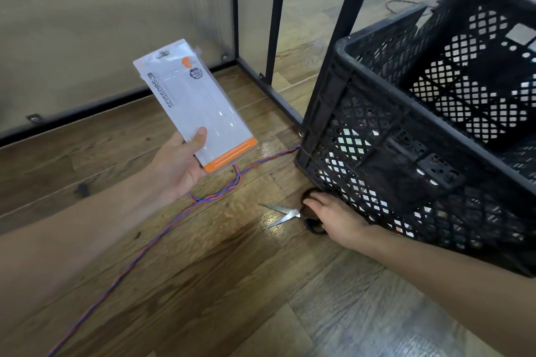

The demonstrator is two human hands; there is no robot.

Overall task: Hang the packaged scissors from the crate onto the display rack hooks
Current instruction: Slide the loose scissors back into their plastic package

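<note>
Holding scissors package (193, 104) raised, left hand (177, 165) thumb clamped | right hand (333, 216) fingers curled on loose scissors (293, 216)

The package (195, 104) is showing a glossy clear plastic front over smooth white card with an orange band (highlights are glinting off the film), while the loose scissors (285, 215) are gleaming with bright polished metal blades and dark matt handles. The crate (377, 136) is looking like matt black plastic, its lattice walls dusty and a little rough. The floor (203, 284) is showing wood-grain planks with a soft sheen, the cord (179, 220) is appearing as braided blue and orange fabric, and the frame (278, 14) is reading as matt black metal around ribbed, frosted panels (101, 23).
</note>
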